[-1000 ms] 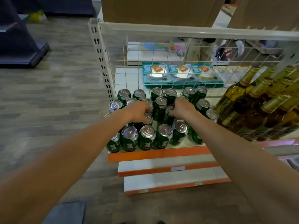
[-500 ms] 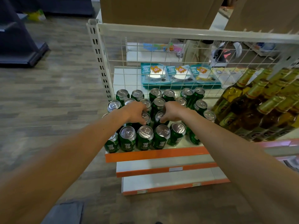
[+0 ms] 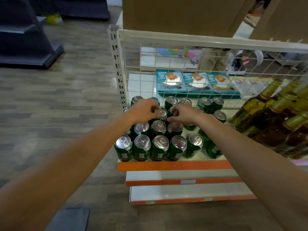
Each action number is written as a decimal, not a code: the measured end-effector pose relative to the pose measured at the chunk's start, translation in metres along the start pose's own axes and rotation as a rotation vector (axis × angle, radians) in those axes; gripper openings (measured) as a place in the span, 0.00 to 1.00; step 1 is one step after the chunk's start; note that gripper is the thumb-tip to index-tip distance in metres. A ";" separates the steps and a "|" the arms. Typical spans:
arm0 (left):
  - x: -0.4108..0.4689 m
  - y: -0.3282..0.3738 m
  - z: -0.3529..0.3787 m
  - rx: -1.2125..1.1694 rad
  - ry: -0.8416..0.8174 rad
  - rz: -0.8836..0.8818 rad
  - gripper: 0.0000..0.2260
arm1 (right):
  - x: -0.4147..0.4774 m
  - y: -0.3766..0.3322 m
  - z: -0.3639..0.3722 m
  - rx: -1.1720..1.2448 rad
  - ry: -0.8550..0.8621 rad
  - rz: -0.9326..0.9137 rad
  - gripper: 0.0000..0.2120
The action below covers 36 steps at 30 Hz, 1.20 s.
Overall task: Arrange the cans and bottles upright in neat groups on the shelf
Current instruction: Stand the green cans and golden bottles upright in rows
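Moved: both my hands, from the second row of green cans [image 3: 160, 144] back to the third. Left hand [image 3: 143, 111]: fingers curled round a silver-topped can [image 3: 161, 112]. Right hand [image 3: 184, 114]: pinching the neighbouring can [image 3: 172, 110]. All cans upright on the shelf [image 3: 175, 165], left of the bottles [image 3: 266, 117].

Cans [image 3: 160, 144] left on shelf [image 3: 175, 165], bottles [image 3: 273, 120] right.

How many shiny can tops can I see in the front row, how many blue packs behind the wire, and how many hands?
Front-row can tops: 5
Blue packs: 3
Hands: 2, left hand and right hand
Total: 10
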State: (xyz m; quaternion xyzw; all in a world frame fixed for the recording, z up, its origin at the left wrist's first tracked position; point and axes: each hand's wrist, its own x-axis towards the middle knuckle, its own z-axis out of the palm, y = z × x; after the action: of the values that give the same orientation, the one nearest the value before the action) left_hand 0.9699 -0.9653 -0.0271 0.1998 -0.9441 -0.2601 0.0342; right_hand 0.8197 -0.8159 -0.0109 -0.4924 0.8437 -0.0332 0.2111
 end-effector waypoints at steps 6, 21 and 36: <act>-0.001 -0.062 -0.042 0.128 0.006 -0.296 0.21 | 0.039 -0.050 -0.003 -0.019 0.149 -0.063 0.24; 0.004 -0.089 -0.039 0.186 -0.200 -0.213 0.26 | 0.085 -0.097 0.020 -0.207 0.038 -0.057 0.19; -0.003 -0.094 -0.044 0.104 -0.231 -0.209 0.27 | 0.082 -0.105 0.019 -0.167 -0.011 -0.147 0.20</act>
State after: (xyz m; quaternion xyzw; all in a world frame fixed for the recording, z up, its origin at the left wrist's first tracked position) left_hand 1.0137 -1.0590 -0.0369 0.2669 -0.9281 -0.2340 -0.1122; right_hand 0.8781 -0.9365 -0.0272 -0.5688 0.8042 0.0243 0.1710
